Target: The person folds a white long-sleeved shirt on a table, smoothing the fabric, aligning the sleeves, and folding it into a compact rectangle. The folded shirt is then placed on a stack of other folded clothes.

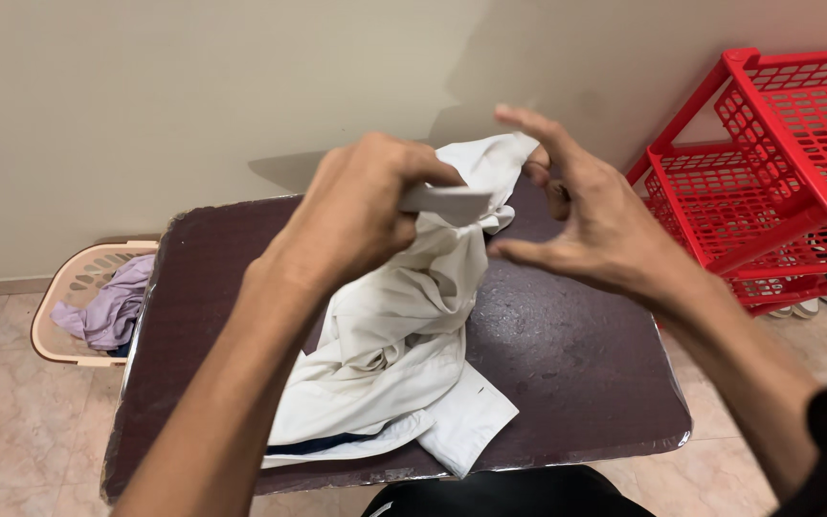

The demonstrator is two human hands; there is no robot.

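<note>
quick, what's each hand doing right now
Left hand: closed, gripping the white shirt near its collar.
Right hand: fingers spread, fingertips pinching the shirt's raised edge.

Open desk on both flanks, cloth heaped in the middle

The white garment lies crumpled across the centre of the dark desk, rising to the left hand and right hand that hold it up; bare desk lies left and right of it. The wall closes off the far edge. The red rack crowds the right side, and the beige laundry basket sits low at the left.
</note>
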